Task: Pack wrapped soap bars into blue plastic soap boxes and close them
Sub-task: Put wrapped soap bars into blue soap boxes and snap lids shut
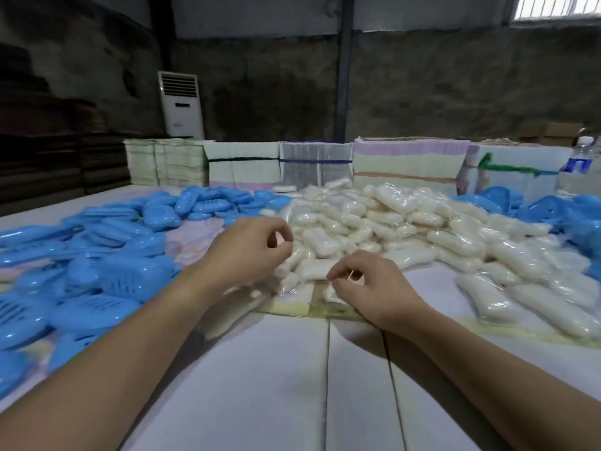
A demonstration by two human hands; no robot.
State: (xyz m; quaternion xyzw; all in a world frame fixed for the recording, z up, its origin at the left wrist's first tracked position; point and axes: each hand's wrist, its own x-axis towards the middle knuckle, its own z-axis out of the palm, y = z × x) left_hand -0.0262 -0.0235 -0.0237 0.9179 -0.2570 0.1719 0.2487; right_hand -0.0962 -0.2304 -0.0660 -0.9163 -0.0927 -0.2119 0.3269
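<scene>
White wrapped soap bars [383, 222]: heaped mid-table, near edge just beyond both hands. Left hand [247, 252]: fingers curled, holding nothing visible, above the heap's left edge. Right hand [374, 284]: fingers curled, nothing visibly held, above the front bars. Blue soap boxes [97, 255]: piled at left.

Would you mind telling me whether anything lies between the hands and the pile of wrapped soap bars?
Nothing visible does. The left hand and right hand hover, fingers curled and holding nothing, at the near edge of the wrapped soap bars. The blue soap boxes lie unobstructed to the left.
</scene>
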